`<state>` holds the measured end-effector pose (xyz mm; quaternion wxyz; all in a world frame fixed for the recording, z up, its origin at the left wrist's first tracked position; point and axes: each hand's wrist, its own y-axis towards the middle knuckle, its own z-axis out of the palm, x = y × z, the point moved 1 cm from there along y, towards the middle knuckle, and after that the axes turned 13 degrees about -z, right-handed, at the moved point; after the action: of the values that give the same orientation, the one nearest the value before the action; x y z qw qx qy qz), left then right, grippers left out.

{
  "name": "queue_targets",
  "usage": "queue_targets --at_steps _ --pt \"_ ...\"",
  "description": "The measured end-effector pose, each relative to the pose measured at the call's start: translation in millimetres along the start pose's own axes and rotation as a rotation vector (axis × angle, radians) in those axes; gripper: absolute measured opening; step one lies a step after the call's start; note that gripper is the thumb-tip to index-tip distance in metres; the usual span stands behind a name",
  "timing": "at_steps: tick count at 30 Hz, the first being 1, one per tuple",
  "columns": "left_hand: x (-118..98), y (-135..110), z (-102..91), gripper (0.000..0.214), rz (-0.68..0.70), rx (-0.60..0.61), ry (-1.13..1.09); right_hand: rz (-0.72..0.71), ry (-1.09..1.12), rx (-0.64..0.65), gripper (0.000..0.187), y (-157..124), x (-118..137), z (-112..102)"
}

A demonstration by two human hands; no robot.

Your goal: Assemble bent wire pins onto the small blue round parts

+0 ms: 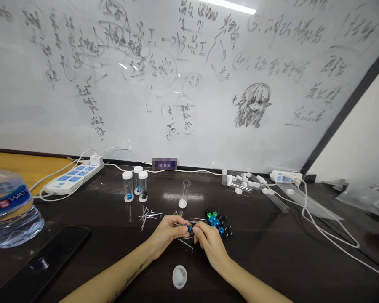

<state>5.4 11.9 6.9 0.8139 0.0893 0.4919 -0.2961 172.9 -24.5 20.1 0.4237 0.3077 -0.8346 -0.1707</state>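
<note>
Pinching one small blue fitting point(190, 228), the nearly closed left hand point(169, 230) and right hand point(211, 240) apparently work it, calling next for steady fingertip control.

a water bottle point(11, 210) near a black phone point(44, 263), whiteboard point(205, 113) behind

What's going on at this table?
Over a dark table, a person's left hand holds a small blue part, with the right hand's fingertips close against it. Blue, green and black parts lie to the right; thin bent rods lie to the left. Beyond the hands, one clear tube stands open-topped, and farther left three capped tubes stand with small parts inside.
</note>
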Motion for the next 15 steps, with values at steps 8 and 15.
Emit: queue_targets --at_steps 8,15 --pt "0.6 1.3 -2.2 0.017 0.013 0.012 -0.005 -0.063 -0.044 -0.064 0.010 -0.5 2.0 -0.2" --pt "0.1 0.7 -1.3 0.015 0.008 0.022 0.014 -0.032 -0.036 -0.009 0.019 -0.8 -0.6 0.8"
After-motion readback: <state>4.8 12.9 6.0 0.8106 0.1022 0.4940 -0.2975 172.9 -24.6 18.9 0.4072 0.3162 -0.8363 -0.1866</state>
